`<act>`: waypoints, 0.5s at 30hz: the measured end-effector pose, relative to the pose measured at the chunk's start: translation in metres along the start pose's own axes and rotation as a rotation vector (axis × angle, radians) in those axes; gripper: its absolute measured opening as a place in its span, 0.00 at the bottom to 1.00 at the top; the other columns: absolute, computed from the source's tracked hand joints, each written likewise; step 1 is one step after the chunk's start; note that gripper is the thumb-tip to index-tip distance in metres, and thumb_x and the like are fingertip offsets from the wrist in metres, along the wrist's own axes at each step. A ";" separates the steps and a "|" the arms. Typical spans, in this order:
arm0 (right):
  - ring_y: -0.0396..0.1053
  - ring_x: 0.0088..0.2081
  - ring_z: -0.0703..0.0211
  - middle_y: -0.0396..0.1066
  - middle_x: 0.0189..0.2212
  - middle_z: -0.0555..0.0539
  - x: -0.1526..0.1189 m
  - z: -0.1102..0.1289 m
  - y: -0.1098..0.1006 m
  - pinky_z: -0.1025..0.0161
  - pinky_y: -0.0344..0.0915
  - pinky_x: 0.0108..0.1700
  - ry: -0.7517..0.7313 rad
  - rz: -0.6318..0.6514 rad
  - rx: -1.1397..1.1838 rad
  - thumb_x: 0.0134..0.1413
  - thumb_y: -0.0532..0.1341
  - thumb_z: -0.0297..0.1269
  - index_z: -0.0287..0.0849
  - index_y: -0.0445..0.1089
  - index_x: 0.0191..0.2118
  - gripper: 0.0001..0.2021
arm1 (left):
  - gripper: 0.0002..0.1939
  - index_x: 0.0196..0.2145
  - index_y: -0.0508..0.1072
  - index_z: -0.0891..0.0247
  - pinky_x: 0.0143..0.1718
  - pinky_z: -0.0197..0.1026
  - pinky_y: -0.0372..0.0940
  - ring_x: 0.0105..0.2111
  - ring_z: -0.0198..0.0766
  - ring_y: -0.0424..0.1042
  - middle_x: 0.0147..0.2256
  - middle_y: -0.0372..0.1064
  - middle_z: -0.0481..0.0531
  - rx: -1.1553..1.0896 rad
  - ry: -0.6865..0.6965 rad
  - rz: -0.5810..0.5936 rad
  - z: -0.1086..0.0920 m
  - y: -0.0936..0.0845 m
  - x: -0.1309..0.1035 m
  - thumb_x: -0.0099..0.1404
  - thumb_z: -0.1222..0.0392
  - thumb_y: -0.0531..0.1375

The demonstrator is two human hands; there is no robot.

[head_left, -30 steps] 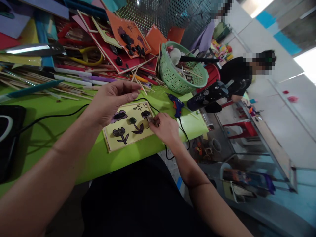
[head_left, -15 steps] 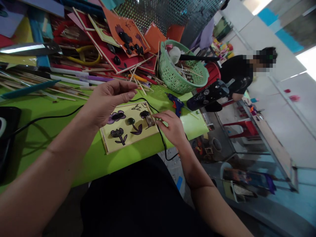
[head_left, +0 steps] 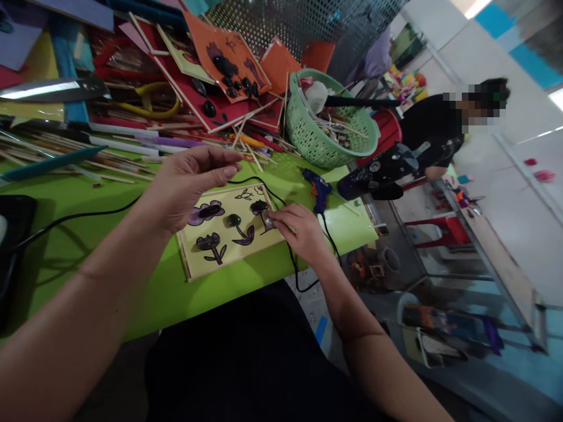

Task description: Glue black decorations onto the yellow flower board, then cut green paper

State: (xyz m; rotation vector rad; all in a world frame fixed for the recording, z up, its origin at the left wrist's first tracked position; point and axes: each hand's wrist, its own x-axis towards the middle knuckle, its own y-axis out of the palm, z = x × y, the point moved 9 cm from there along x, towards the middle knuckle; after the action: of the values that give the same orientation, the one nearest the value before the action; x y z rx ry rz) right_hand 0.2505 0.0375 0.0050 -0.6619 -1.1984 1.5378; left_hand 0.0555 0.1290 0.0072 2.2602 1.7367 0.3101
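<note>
A yellow card picture with a thin wooden stick frame lies on the green table, bearing drawn flowers and dark pebbles stuck on them. At its right side my right hand has thumb and fingers closed on a small greyish pebble, beside the drawn stem below a dark pebble. My left hand hovers over the picture's upper left, fingers curved and thumb apart from them, with nothing visible between. Its wrist partly covers the purple flower on the card.
A blue glue gun with a black cord lies right of the picture. Behind are a green basket, wooden sticks, pens, scissors and an orange pebble card. A dark tumbler stands near the right edge; a person is beyond.
My right hand has moved slightly left, from the picture's right edge onto the greyish pebble. My left hand stays nearly in place. The view has shifted slightly.
</note>
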 end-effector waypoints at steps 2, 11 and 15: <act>0.72 0.46 0.52 0.77 0.43 0.44 0.000 0.001 0.000 0.55 0.67 0.50 -0.001 0.009 -0.009 0.70 0.57 0.38 0.48 0.78 0.52 0.14 | 0.12 0.38 0.83 0.60 0.46 0.39 0.67 0.39 0.34 0.74 0.37 0.78 0.50 0.002 -0.002 -0.001 0.000 -0.001 0.000 0.55 0.64 0.73; 0.72 0.46 0.50 0.78 0.43 0.44 0.001 0.005 0.005 0.53 0.65 0.50 -0.033 0.042 -0.115 0.72 0.54 0.39 0.47 0.76 0.53 0.15 | 0.11 0.38 0.83 0.57 0.45 0.41 0.67 0.37 0.35 0.73 0.37 0.79 0.49 0.054 0.004 -0.008 0.001 -0.006 0.002 0.55 0.62 0.73; 0.71 0.48 0.50 0.77 0.46 0.44 0.005 0.007 -0.001 0.53 0.64 0.51 -0.052 -0.003 -0.085 0.69 0.58 0.41 0.47 0.76 0.52 0.13 | 0.11 0.38 0.83 0.57 0.46 0.42 0.67 0.38 0.35 0.72 0.37 0.78 0.49 0.078 0.032 -0.022 -0.001 -0.012 0.004 0.56 0.62 0.73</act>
State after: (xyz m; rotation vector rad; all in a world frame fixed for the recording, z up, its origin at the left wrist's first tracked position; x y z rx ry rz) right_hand 0.2436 0.0399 0.0090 -0.6789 -1.3089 1.5166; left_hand 0.0453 0.1362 0.0044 2.3007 1.8181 0.2801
